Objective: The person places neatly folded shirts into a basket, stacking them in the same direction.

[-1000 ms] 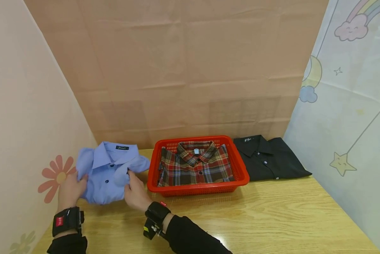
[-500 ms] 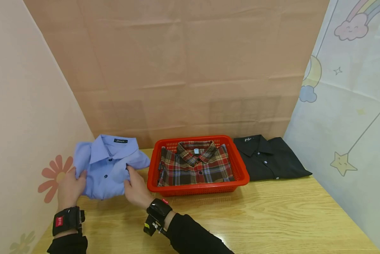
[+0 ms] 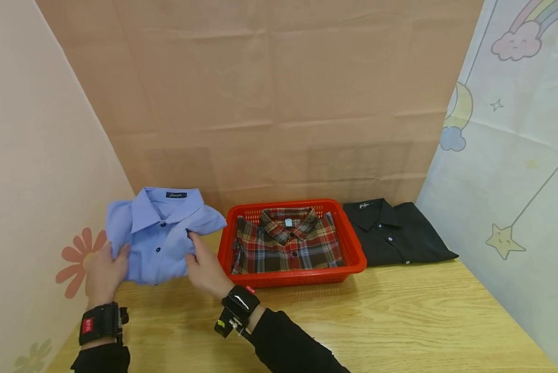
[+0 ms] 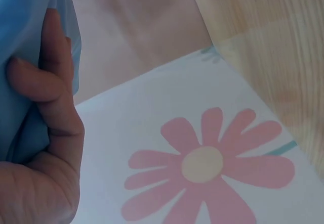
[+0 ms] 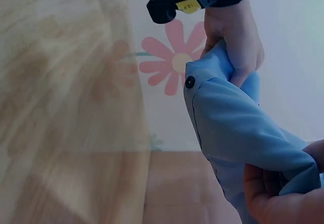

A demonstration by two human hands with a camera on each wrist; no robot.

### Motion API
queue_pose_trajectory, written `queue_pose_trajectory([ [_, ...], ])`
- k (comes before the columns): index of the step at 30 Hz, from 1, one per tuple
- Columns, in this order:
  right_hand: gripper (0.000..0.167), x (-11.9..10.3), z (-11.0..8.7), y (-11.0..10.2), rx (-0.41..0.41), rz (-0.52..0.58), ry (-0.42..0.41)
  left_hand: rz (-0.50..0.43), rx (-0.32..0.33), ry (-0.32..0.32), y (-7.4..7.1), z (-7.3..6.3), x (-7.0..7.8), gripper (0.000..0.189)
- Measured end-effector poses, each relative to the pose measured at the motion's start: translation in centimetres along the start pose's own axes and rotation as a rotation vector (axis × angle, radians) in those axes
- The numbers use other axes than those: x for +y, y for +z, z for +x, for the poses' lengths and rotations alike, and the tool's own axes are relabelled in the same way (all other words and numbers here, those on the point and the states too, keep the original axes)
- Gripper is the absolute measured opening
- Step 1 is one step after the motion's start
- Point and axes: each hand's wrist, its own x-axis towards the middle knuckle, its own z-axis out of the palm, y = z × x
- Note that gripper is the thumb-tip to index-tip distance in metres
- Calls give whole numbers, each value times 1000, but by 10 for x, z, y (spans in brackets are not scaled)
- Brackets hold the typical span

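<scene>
A light blue button-up shirt [image 3: 167, 217], folded with its collar on top, is at the left of the table. My left hand [image 3: 105, 272] grips its left side, with fingers and thumb pinching the cloth in the left wrist view. My right hand [image 3: 209, 267] holds the right side, and the right wrist view shows cloth bunched between its thumb and fingers. Dark buttons run down the shirt's front. The shirt is held up, its lower edge over the table. To its right stands a red plastic basket [image 3: 288, 278] with a folded plaid shirt [image 3: 283, 248] inside.
A folded black shirt [image 3: 395, 233] lies right of the basket. The wooden table [image 3: 400, 316] meets a brown backdrop [image 3: 269, 103] behind. Printed white sheets [image 3: 516, 171] flank both sides, the left one close beside my left hand.
Both hands have raised the blue shirt and tilted it more upright. Its right sleeve side now reaches the basket's left rim in the head view. The basket and black shirt stay put.
</scene>
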Motion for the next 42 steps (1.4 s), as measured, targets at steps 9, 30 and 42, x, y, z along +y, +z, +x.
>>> queue_pose_trajectory([
  [9, 53, 0, 0, -27, 37, 56, -11, -54, 139, 116, 13, -4, 17, 39],
  [30, 56, 24, -12, -80, 88, 157, 77, -239, 274, 333, 49, -20, 65, 29],
  [42, 56, 36, -23, -110, 101, 124, 112, -290, 345, 424, 65, -25, 85, 30],
])
